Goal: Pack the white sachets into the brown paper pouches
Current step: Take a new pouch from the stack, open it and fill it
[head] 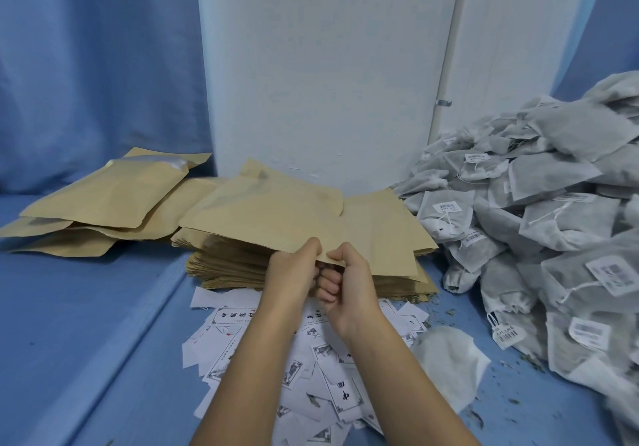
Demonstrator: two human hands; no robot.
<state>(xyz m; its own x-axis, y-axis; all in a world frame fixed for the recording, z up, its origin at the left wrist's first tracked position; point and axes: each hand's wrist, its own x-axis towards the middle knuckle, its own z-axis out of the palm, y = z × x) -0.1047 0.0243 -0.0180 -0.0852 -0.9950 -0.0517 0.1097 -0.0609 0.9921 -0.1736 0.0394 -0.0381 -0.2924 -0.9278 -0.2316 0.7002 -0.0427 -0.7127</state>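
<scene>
**Inspector:** Where is the task item, and how is it held?

**Assistant:** The top pouch (269, 214) is flat brown kraft paper with rounded corners. It lies on the pouch stack (228, 265) at mid-worktop, its near edge lifted. The left hand (294, 272) and right hand (345, 283) sit knuckle to knuckle. Each grip pinches that near edge, thumb on top and fingers curled beneath.

**Inspector:** And the sachets?

**Assistant:** The sachet heap (553, 203) is on the right. The sachets are soft white fibrous bags with drawstrings and barcode tags, piled high, and the heap's foot touches the stack's right side. A lone sachet (449, 359) lies apart, just beside the right forearm.

**Inspector:** What else is nearby?

**Assistant:** The filled pouches (110, 196) lie to the left, plump and overlapping, and one shows a clear window. Printed slips (318, 369) of white paper are strewn under both forearms, up to the stack's front. Dark leaf crumbs (511, 400) are scattered near the heap.

**Inspector:** Edges and open room?

**Assistant:** The white panel (328, 82) stands close behind the stack, and the blue curtain (86, 65) hangs at rear left. The blue cloth worktop (86, 324) is bare at near left. The heap closes off the right.
</scene>
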